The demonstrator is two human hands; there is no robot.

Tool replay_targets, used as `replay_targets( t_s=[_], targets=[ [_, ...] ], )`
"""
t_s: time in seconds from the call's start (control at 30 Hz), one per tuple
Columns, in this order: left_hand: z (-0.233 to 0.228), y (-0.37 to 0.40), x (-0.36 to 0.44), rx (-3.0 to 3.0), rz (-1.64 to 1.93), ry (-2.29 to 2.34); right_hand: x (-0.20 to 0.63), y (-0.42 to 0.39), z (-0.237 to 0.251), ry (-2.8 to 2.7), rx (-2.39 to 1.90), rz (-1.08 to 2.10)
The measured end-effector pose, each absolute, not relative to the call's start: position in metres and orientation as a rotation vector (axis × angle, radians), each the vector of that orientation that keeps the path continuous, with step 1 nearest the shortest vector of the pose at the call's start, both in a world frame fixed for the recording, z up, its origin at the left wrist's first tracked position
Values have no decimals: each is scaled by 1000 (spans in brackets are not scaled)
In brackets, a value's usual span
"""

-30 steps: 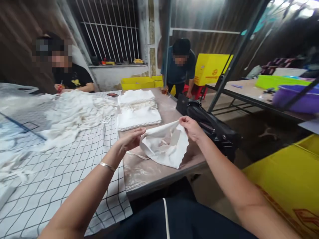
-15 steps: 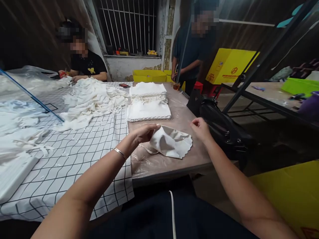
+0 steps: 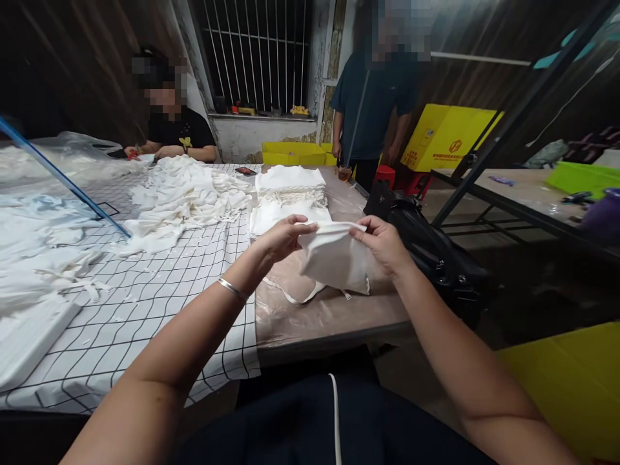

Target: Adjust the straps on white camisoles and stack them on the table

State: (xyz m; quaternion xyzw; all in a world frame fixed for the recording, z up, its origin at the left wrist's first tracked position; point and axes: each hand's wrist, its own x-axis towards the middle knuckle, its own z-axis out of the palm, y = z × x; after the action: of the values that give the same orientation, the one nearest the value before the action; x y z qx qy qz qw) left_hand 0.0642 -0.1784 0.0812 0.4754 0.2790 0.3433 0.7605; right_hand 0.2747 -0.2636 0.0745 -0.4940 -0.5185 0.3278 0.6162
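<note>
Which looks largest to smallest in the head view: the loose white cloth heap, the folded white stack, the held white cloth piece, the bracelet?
1. Loose white cloth heap
2. Folded white stack and held white cloth piece: alike; the piece is nearer, so unsure
3. Bracelet

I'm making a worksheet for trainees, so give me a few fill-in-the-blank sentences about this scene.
1. Both hands, the left hand and the right hand, hold up one white ____.
2. The left wrist wears a silver ____.
3. The tablecloth has a black ____ pattern.
4. The black bag sits to the ____ of the hands.

Missing words: cloth; bracelet; grid; right
</note>
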Motion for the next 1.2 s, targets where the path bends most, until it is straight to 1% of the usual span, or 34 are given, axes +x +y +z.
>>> replay_targets(
  t_s=[0.1, 0.2, 0.27, 0.37, 0.43, 0.5, 0.63, 0.73, 0.83, 0.97, 1.07, 1.2],
  targets=[
    [97, -170, 55, 1162, 914, 760, 282, -253, 99, -1220, -1074, 656],
    [119, -177, 62, 1494, 1106, 770, 279, -244, 122, -1366, -1040, 637],
    [136, -187, 77, 1689, 1043, 632, 272, -238, 133, -1483, -1018, 651],
    [162, -197, 99, 1802, 806, 489, 265, -233, 139, -1491, -966, 676],
    [176, -196, 107, 1818, 771, 502, 263, -234, 132, -1387, -921, 682],
    [185, -190, 107, 1812, 827, 545, 262, -241, 115, -1321, -909, 751],
    [198, -169, 87, 1761, 982, 582, 268, -256, 73, -1399, -1094, 1059],
    [208, -154, 58, 1736, 1047, 611, 285, -261, 64, -1345, -1187, 1120],
    [213, -145, 27, 1745, 976, 679, 308, -258, 82, -1269, -1118, 1043],
    [205, -136, 0, 1769, 867, 741, 326, -252, 129, -1265, -1052, 969],
    [195, -130, -6, 1758, 945, 655, 331, -250, 157, -1321, -1078, 905],
    [190, -131, -2, 1699, 1046, 471, 336, -248, 176, -1394, -1108, 857]
  ],
)
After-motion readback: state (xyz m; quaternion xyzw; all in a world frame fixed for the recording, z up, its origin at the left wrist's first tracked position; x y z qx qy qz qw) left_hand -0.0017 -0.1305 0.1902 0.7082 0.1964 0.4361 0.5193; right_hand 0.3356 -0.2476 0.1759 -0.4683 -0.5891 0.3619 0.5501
